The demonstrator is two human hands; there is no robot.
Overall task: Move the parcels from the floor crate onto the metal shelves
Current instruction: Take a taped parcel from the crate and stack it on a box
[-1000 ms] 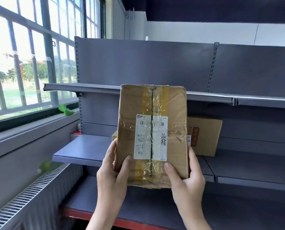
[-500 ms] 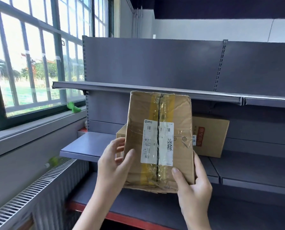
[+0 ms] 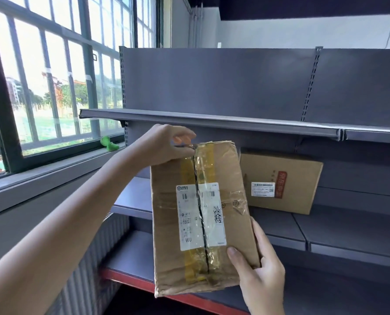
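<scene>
Head-camera view: the right hand (image 3: 260, 267) grips the lower right corner of a taped cardboard parcel (image 3: 201, 214), thumb pressed on its labelled face, while the left hand (image 3: 166, 144) curls over the parcel's top left corner. Held upright and slightly tilted, the parcel hangs in front of the grey metal shelves (image 3: 212, 120), below the upper shelf's edge. Behind it, a second box (image 3: 282, 180) stands on the middle shelf, with a barred window (image 3: 53, 76) to the left.

Creased cardboard parcel (image 3: 201, 214), glossy tape (image 3: 189, 169)
</scene>
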